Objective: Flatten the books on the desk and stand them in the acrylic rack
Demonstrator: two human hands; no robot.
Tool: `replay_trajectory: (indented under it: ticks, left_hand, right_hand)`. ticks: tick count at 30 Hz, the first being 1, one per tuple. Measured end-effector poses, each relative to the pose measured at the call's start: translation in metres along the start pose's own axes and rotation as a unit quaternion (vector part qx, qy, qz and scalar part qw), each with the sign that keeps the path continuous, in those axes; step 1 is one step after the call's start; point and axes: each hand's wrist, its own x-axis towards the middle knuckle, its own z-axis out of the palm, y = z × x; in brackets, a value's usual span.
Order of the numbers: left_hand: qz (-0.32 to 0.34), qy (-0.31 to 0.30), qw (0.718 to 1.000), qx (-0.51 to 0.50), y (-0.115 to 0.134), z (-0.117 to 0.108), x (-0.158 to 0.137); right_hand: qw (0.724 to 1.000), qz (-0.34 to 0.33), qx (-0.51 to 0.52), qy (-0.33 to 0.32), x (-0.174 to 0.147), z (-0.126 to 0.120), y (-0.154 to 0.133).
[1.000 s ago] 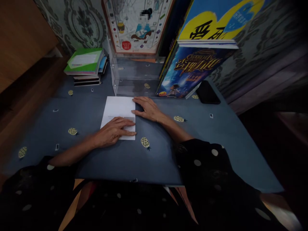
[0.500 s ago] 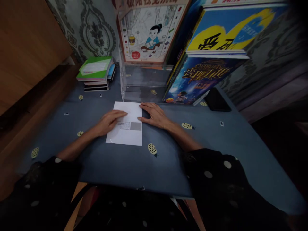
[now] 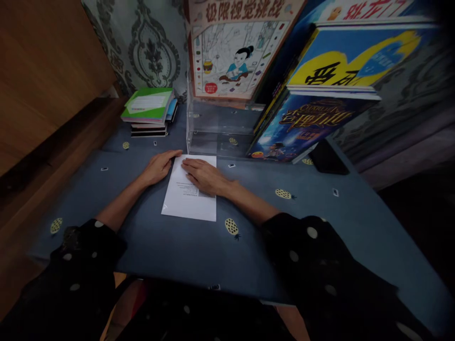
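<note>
A white sheet or thin booklet (image 3: 188, 208) with small print and a grey patch lies flat on the blue tablecloth. Across its upper part rests my right hand (image 3: 204, 176), palm down with the fingers stretched out to the left, covering some of the print. At the upper left edge of the paper is my left hand (image 3: 159, 166), its fingers extended toward the top corner. Neither hand grasps anything. Whether the paper is one sheet or several layers I cannot tell.
Behind the paper stands a clear acrylic rack (image 3: 213, 142) by an upright picture book (image 3: 238, 61). Blue-covered books (image 3: 302, 123) stand to the right, with a black phone (image 3: 329, 158) beside them. A stack of books with a green cover (image 3: 147, 106) sits at the back left.
My right hand has slid left from the paper's right edge onto its upper middle. My left hand has moved off the middle to the upper left edge. The view has shifted slightly.
</note>
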Motion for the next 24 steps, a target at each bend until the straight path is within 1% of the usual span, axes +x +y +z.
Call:
replay_trajectory:
  ticks: [3,7,12,20,24]
  left_hand:
    - [-0.005,0.007,1.0,-0.027,-0.005,0.001,0.0]
    - [-0.005,0.015,0.999,-0.051,-0.012,0.001,0.0]
    - [0.0,0.012,0.997,-0.073,-0.014,0.002,0.001]
    - [-0.013,0.005,0.998,-0.061,-0.01,0.0,0.001]
    - [-0.024,0.001,0.998,-0.059,-0.007,-0.002,0.001]
  right_hand:
    - [1.0,-0.018,-0.006,0.003,0.023,0.006,-0.004]
    - [1.0,-0.02,-0.014,0.016,0.033,0.012,-0.004]
    - [0.999,-0.03,0.016,0.027,0.026,0.016,-0.009]
    - [0.997,-0.047,0.062,-0.006,0.009,0.022,-0.032]
    - [0.995,-0.067,0.067,-0.017,-0.002,0.024,-0.045]
